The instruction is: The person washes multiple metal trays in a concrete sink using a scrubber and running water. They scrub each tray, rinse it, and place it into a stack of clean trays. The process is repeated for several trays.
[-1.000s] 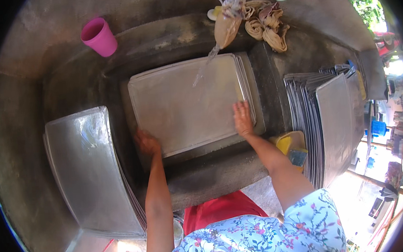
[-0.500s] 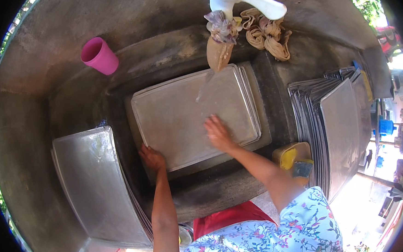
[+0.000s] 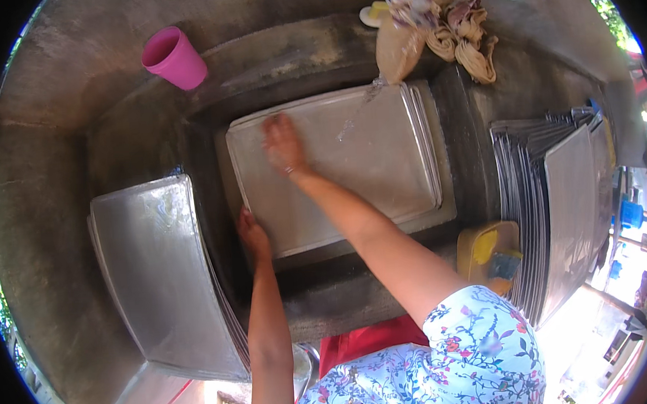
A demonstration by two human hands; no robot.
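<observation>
A stack of shallow metal trays (image 3: pixel 351 163) lies flat in the sunken basin before me, its top surface wet. My right hand (image 3: pixel 283 144), slightly blurred, rests palm down on the top tray near the far left corner, fingers stretched out. At the left edge my left hand (image 3: pixel 254 234) grips the tray's rim, its fingers partly hidden. A thin stream of water falls onto the tray's far right part from a cloudy bag-like sleeve (image 3: pixel 399 53) tied at the faucet.
More metal trays stand stacked at left (image 3: pixel 154 271) and leaning upright at right (image 3: pixel 572 209). A pink cup (image 3: pixel 185 64) and bunched tan cloth (image 3: pixel 473 48) sit on the back ledge. A tan container (image 3: pixel 482 251) with yellow and dark sponges is at the right front.
My right hand has slid from the tray's middle to its far left part. The left hand stays on the left edge, a little farther up. The view has shifted slightly.
</observation>
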